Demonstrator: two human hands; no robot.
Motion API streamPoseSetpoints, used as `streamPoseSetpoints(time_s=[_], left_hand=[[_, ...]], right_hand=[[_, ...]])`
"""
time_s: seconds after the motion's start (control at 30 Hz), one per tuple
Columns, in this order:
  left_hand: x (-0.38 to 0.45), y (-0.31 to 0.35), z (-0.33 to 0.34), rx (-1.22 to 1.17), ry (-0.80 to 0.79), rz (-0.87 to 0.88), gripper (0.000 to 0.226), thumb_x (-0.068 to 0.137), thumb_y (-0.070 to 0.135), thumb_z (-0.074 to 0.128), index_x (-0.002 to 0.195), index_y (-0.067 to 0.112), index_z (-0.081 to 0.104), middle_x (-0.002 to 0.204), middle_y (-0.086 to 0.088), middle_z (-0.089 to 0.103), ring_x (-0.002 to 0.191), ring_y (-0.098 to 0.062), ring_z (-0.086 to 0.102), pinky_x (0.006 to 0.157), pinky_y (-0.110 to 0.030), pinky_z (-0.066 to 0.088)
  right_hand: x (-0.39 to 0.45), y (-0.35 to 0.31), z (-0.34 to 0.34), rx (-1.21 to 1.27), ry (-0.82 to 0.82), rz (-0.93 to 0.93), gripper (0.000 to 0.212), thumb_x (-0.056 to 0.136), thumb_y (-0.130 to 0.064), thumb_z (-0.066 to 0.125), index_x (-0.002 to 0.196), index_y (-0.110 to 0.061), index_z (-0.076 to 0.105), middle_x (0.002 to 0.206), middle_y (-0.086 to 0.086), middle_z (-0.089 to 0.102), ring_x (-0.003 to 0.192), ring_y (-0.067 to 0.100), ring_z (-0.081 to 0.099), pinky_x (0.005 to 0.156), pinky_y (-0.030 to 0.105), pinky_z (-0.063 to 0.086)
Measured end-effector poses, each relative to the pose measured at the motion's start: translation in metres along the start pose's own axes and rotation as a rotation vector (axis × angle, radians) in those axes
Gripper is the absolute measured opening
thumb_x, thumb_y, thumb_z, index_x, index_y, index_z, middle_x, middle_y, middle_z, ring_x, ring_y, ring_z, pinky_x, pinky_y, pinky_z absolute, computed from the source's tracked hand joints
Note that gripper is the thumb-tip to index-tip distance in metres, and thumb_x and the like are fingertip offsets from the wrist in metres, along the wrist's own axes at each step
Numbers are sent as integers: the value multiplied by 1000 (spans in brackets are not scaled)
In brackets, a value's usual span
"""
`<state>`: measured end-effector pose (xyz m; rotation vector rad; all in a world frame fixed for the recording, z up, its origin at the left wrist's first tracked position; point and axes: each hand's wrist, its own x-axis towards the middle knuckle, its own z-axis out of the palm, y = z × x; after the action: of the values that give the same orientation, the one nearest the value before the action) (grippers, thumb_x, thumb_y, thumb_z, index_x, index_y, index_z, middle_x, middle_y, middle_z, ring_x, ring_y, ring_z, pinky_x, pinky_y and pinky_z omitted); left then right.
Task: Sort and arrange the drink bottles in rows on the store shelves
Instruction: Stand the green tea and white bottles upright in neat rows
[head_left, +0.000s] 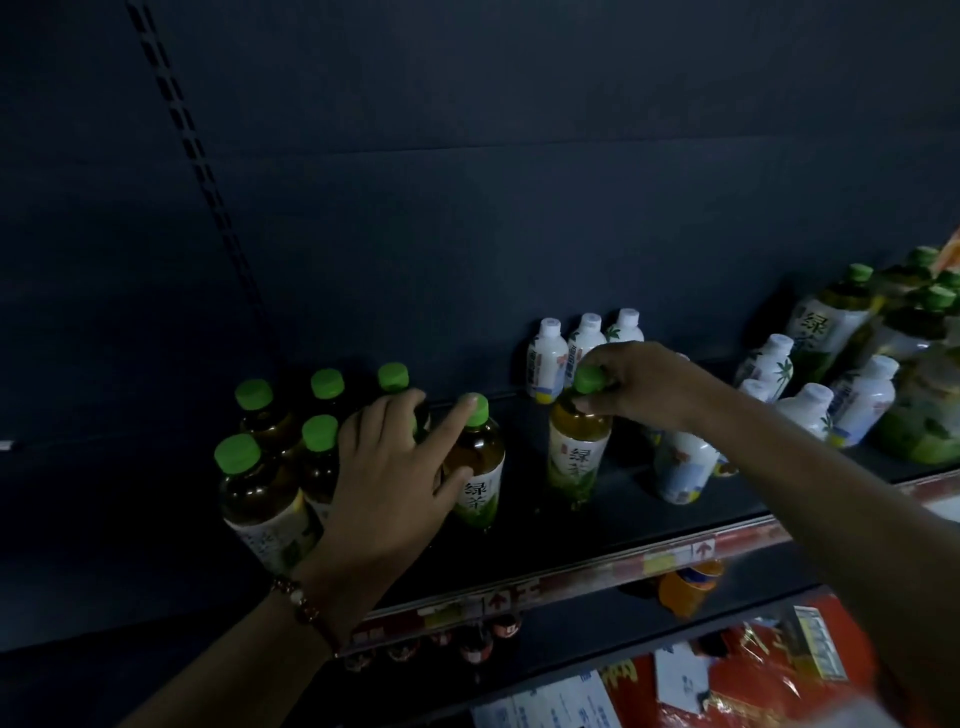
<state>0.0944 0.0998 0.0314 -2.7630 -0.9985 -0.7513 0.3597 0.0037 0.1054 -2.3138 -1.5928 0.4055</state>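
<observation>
The right hand (641, 384) grips the neck of a tea bottle (577, 447) just under its green cap, fingers curled round it; the bottle stands upright on the shelf (571, 540). The left hand (389, 467) is spread and relaxed: its forefinger tip touches the cap of a second tea bottle (478, 467), and its other fingers rest on the block (280, 447) of green-capped tea bottles immediately to its left.

Progress, as a judgement: partly done.
- Done: the block beside the left hand stands in short rows running front to back.
- In hand: the two tea bottles at the hands stand apart from the block and from each other, with bare shelf between them.
- Left: white bottles (584, 343) stand in a short line behind the right hand, with more white bottles (810, 395) scattered beyond the right forearm. At the far right, further tea bottles (831, 322) and a wrapped pack (919, 415) are piled together, unsorted.

Limits of view:
- Lighting is dim; label text is mostly unreadable.
- The left hand covers part of the block, so its count cannot be given.
- A white bottle below the right wrist is partly covered by the forearm.
- The far-right pile is blurred and cut by the frame edge.
- The lower shelf shows only bottle tops and red packaging, not identifiable.
</observation>
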Motion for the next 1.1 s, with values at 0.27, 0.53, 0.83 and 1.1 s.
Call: streamPoseSetpoints(time_s=[0.27, 0.53, 0.83, 1.1], left_hand=[[-10, 5, 0, 48, -20, -17, 66, 92, 50, 49, 153, 38, 28, 144, -14, 40, 133, -37, 36, 101, -56, 35], [-11, 14, -4, 113, -7, -24, 71, 81, 35, 47, 151, 33, 35, 140, -20, 48, 131, -42, 43, 97, -54, 39], [-13, 15, -8, 67, -56, -40, 88, 79, 34, 71, 155, 32, 27, 150, -17, 39, 140, -38, 34, 107, -56, 35], [-20, -3, -15, 66, -44, -85, 93, 74, 28, 80, 153, 19, 31, 151, -16, 42, 144, -34, 33, 120, -50, 19]], right_hand=[[51, -51, 16, 74, -94, -204, 11, 88, -31, 69, 94, -30, 60, 89, -10, 62, 87, 11, 59, 71, 22, 41], [85, -80, 35, 118, -154, -335, 18, 85, -28, 72, 101, -28, 64, 101, -5, 68, 93, 9, 62, 79, 21, 46], [72, -64, 40, 596, -238, -246, 32, 87, -36, 69, 117, -25, 63, 112, -4, 70, 104, 7, 65, 91, 25, 53], [-12, -50, 104, 942, -122, -251, 67, 75, -17, 84, 128, -37, 48, 117, -24, 65, 112, -1, 61, 89, 18, 50]])
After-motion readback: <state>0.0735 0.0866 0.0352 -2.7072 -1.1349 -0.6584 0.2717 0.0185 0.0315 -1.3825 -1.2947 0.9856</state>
